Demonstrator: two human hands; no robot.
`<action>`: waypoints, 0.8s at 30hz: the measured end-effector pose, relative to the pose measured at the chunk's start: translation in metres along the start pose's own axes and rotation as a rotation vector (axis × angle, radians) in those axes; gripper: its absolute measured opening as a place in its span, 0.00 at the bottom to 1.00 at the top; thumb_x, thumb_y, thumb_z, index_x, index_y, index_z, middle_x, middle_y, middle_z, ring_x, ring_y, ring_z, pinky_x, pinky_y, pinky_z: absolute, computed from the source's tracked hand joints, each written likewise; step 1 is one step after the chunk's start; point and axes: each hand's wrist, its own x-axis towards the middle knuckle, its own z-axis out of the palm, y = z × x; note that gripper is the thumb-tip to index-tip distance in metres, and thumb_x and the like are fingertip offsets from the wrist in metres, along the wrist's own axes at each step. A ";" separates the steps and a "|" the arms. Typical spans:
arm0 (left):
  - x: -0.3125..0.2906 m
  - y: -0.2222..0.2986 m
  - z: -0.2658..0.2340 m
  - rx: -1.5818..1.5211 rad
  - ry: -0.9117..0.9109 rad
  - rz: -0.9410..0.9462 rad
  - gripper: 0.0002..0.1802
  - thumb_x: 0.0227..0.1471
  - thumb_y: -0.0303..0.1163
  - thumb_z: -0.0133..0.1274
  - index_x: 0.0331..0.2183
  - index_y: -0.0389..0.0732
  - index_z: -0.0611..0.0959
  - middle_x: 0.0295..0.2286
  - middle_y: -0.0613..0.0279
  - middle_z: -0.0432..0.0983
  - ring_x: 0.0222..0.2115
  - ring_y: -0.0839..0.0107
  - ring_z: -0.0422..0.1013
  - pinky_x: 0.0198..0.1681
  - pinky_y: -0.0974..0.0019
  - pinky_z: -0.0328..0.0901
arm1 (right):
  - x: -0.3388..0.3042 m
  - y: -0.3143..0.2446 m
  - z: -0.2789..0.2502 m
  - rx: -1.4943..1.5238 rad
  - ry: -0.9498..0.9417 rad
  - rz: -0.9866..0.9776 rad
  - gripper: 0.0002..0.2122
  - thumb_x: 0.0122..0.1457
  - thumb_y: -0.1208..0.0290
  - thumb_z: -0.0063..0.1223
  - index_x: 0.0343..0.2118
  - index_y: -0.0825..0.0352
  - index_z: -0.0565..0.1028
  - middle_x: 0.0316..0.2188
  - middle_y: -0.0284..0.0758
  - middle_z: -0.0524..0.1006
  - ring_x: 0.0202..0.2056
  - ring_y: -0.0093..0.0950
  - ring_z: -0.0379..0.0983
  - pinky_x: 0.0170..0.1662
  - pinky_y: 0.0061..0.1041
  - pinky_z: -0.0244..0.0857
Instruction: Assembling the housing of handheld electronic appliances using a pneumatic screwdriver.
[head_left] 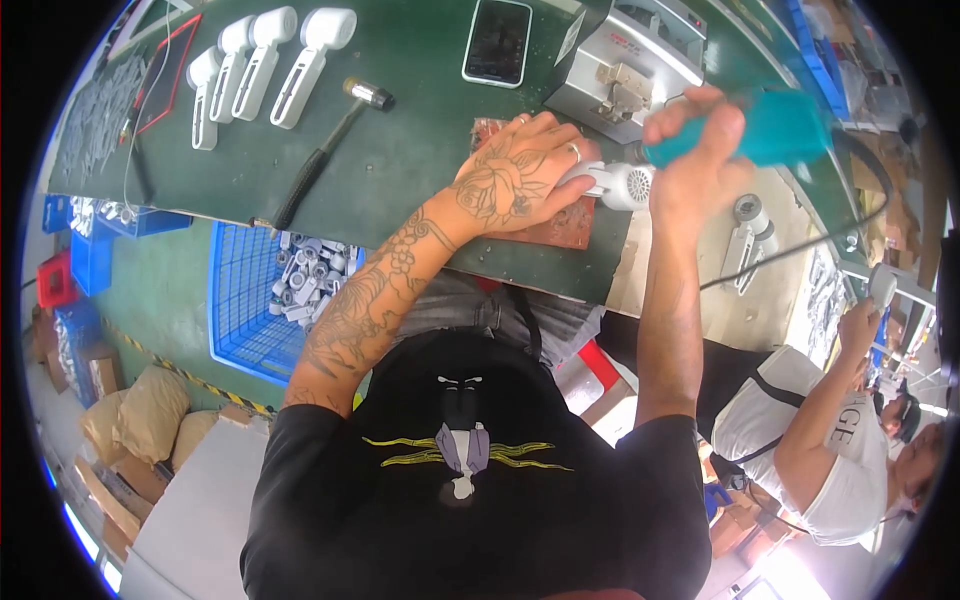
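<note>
My left hand (518,172) is closed around a white handheld fan (630,186), pressing it down on a reddish-brown board (560,228). The fan's round grille end sticks out to the right; its handle is mostly hidden under my fingers. In my right hand (688,180) is a teal electric screwdriver (785,128), slightly blurred, with a dark cable running off it. The tool lies nearly level, its front end close to the fan's head. Whether its tip touches the fan I cannot tell.
Several white fans (265,65) lie at the far left, near a hammer (340,140). A phone (497,42) and a grey metal machine (630,75) are at the back. A blue crate (235,300) holds small parts. Another fan (748,235) lies right; beyond is another person (800,430).
</note>
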 end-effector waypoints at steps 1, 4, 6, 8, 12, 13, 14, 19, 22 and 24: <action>0.001 0.000 0.000 -0.011 0.003 0.003 0.18 0.58 0.39 0.53 0.48 0.44 0.81 0.41 0.58 0.75 0.45 0.58 0.69 0.51 0.55 0.63 | -0.006 -0.003 -0.006 0.018 -0.026 0.003 0.23 0.67 0.52 0.50 0.37 0.75 0.73 0.19 0.33 0.72 0.20 0.23 0.70 0.23 0.22 0.61; 0.001 0.002 -0.002 -0.019 0.003 -0.008 0.19 0.58 0.40 0.54 0.48 0.44 0.81 0.42 0.59 0.75 0.45 0.58 0.69 0.51 0.55 0.63 | -0.022 -0.005 -0.011 0.010 -0.056 0.013 0.23 0.67 0.52 0.50 0.38 0.75 0.73 0.19 0.33 0.72 0.20 0.24 0.70 0.23 0.23 0.62; 0.000 0.002 0.000 -0.012 0.000 -0.022 0.19 0.57 0.41 0.55 0.48 0.44 0.82 0.42 0.59 0.75 0.45 0.58 0.69 0.51 0.55 0.63 | -0.024 -0.004 -0.013 -0.016 -0.055 0.001 0.23 0.67 0.52 0.50 0.39 0.75 0.72 0.18 0.33 0.71 0.20 0.24 0.71 0.22 0.23 0.63; 0.000 0.001 0.001 -0.005 -0.016 -0.027 0.20 0.58 0.41 0.54 0.50 0.45 0.81 0.42 0.60 0.75 0.44 0.58 0.69 0.51 0.55 0.63 | -0.024 -0.002 -0.014 0.023 -0.050 0.013 0.22 0.67 0.52 0.50 0.39 0.75 0.72 0.19 0.33 0.72 0.21 0.24 0.70 0.24 0.23 0.63; 0.002 0.004 -0.003 0.024 -0.063 -0.024 0.21 0.58 0.41 0.54 0.51 0.46 0.79 0.42 0.61 0.75 0.44 0.58 0.69 0.50 0.54 0.64 | -0.025 0.004 -0.018 0.078 0.001 0.074 0.23 0.67 0.52 0.50 0.39 0.75 0.72 0.19 0.33 0.72 0.21 0.24 0.70 0.25 0.24 0.64; 0.003 0.007 -0.006 0.060 -0.041 -0.023 0.21 0.57 0.41 0.55 0.52 0.46 0.79 0.42 0.61 0.75 0.44 0.58 0.69 0.50 0.54 0.64 | -0.024 -0.001 -0.016 0.053 0.010 0.071 0.23 0.67 0.52 0.50 0.39 0.75 0.72 0.19 0.34 0.72 0.21 0.24 0.70 0.26 0.24 0.64; 0.002 0.010 -0.007 0.096 -0.019 -0.022 0.22 0.57 0.41 0.55 0.52 0.47 0.78 0.42 0.61 0.75 0.44 0.57 0.69 0.49 0.53 0.64 | -0.025 -0.004 -0.016 0.027 0.018 0.068 0.23 0.67 0.52 0.49 0.39 0.76 0.72 0.19 0.34 0.72 0.21 0.24 0.69 0.26 0.24 0.64; 0.004 0.004 -0.003 0.065 -0.008 -0.026 0.21 0.57 0.40 0.55 0.51 0.46 0.80 0.43 0.60 0.75 0.44 0.58 0.69 0.50 0.55 0.65 | -0.016 -0.003 -0.017 0.033 0.014 0.064 0.25 0.66 0.51 0.50 0.39 0.77 0.72 0.19 0.34 0.71 0.21 0.25 0.70 0.26 0.25 0.64; -0.001 0.007 -0.005 0.007 -0.057 -0.052 0.21 0.57 0.40 0.54 0.51 0.46 0.80 0.43 0.60 0.75 0.45 0.57 0.69 0.52 0.54 0.64 | -0.027 -0.002 -0.015 0.003 -0.005 0.070 0.25 0.66 0.50 0.51 0.39 0.76 0.72 0.19 0.33 0.71 0.21 0.25 0.70 0.25 0.25 0.64; 0.000 0.008 -0.003 0.010 -0.052 -0.050 0.20 0.58 0.42 0.53 0.49 0.44 0.80 0.44 0.60 0.75 0.47 0.59 0.68 0.53 0.54 0.63 | -0.026 -0.002 -0.014 0.017 -0.013 0.061 0.24 0.66 0.51 0.51 0.39 0.76 0.72 0.18 0.33 0.71 0.21 0.25 0.70 0.25 0.25 0.64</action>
